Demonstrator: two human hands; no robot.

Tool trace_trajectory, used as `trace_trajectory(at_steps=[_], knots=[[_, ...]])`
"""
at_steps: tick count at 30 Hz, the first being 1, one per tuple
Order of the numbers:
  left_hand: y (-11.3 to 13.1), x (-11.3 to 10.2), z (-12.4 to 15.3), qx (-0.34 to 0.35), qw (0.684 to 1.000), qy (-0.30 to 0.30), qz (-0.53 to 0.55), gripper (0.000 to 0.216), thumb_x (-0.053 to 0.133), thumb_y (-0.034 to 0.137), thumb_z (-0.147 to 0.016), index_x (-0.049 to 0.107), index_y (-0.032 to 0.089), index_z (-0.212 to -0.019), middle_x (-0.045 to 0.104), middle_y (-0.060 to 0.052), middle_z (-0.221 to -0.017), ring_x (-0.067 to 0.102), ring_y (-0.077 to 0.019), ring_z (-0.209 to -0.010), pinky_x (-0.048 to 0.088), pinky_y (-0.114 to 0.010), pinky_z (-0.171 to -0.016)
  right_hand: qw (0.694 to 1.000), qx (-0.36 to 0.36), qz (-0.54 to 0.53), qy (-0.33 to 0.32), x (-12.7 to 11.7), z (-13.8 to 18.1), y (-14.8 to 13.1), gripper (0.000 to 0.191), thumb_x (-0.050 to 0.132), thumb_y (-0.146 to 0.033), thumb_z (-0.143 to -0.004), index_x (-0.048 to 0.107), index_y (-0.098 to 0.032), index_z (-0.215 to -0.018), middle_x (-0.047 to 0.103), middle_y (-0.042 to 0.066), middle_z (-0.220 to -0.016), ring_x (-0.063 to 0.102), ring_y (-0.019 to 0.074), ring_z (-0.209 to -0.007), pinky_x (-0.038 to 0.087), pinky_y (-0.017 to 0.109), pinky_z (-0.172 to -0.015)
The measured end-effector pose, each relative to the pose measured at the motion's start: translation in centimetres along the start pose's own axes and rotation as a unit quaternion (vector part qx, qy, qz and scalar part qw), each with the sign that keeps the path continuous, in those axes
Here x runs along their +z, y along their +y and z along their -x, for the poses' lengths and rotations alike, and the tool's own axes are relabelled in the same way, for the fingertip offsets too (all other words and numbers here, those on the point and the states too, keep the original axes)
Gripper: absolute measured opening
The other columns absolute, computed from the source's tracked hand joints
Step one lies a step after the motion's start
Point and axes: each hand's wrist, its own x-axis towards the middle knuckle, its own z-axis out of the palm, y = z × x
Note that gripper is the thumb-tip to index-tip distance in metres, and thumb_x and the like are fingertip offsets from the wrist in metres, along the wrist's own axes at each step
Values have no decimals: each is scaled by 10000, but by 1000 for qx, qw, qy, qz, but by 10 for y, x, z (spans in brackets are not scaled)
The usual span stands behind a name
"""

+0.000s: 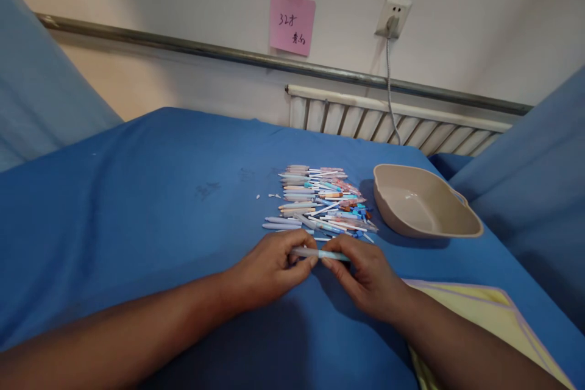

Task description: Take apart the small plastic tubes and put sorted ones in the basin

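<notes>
Both hands meet over a blue cloth [150, 207]. My left hand [269, 268] pinches the pale end of a thin pen [320, 253], and my right hand [365, 274] pinches its light-blue end. The pen lies level between them, just above the cloth. Right behind the hands lies a pile of pens and pen parts [320, 201] in white, blue, pink and orange. A few pale barrels are lined up on the pile's left side.
A beige shallow bowl [425, 225] stands to the right of the pile. A yellow cloth [484, 311] lies under my right forearm. Behind the surface are a radiator [388, 122], a wall socket with a cable [392, 18] and a pink note [292, 23].
</notes>
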Motion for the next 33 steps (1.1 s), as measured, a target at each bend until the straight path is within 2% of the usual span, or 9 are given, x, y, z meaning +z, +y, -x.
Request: trace_trajectory(at_steps=[7,20,23,26,33], knots=[[1,0,-1,8,998,44,-53,76,494,160,-721,565,163,-749,489,44,-627,453,-113,-591,310,-217,-546,1000,-1,2,-22,1,0,1,91,494,-228,-924,560,-221,-985,636,12,-837,594,144,-752,424,260,-676],[-3,-2,-2,16,998,36,-49,126,429,172,-705,548,163,-744,505,32,-629,465,-131,-597,306,-229,-546,999,8,11,-33,1,0,0,97,486,-239,-926,564,-213,-977,630,17,-823,594,149,-742,434,268,-669],[-4,-2,-2,11,998,33,-45,123,426,174,-701,545,166,-730,491,35,-611,456,-133,-599,297,-228,-540,999,-8,9,-34,1,1,0,148,481,-223,-926,559,-221,-1053,650,25,-885,610,156,-804,452,276,-709],[-3,-2,-3,2,999,29,-29,120,426,177,-699,543,168,-720,486,37,-607,444,-132,-603,296,-226,-539,998,-32,17,-46,0,1,-1,230,468,-198,-927,541,-241,-1141,661,36,-957,613,165,-865,467,292,-756],[-4,-2,-4,-29,999,26,37,116,416,195,-715,528,165,-704,469,38,-618,422,-123,-597,293,-219,-528,998,-29,35,-47,-2,1,-1,217,451,-204,-931,545,-234,-1125,659,44,-929,610,168,-828,476,301,-743]])
